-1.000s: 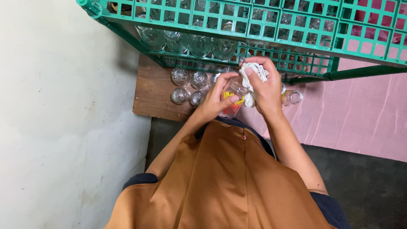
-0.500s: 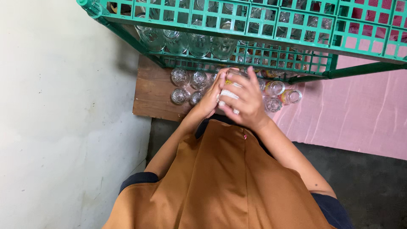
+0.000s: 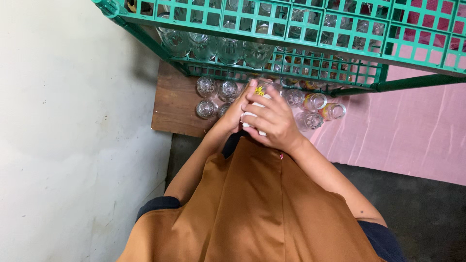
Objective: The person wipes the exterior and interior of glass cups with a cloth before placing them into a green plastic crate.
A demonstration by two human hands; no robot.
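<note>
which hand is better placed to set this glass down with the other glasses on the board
Left, probably. The left hand grips the glass on the side nearest the clear glasses on the wooden board. The right hand is wrapped over a white cloth against the glass.

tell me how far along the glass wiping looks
Done, it seems: clear glasses stand in the green rack. In hand: both hands, left hand and right hand, are wrapped around a white cloth and one glass, mostly hidden. Left: several glasses stand on the wooden board; whether they are wiped cannot be told.
</note>
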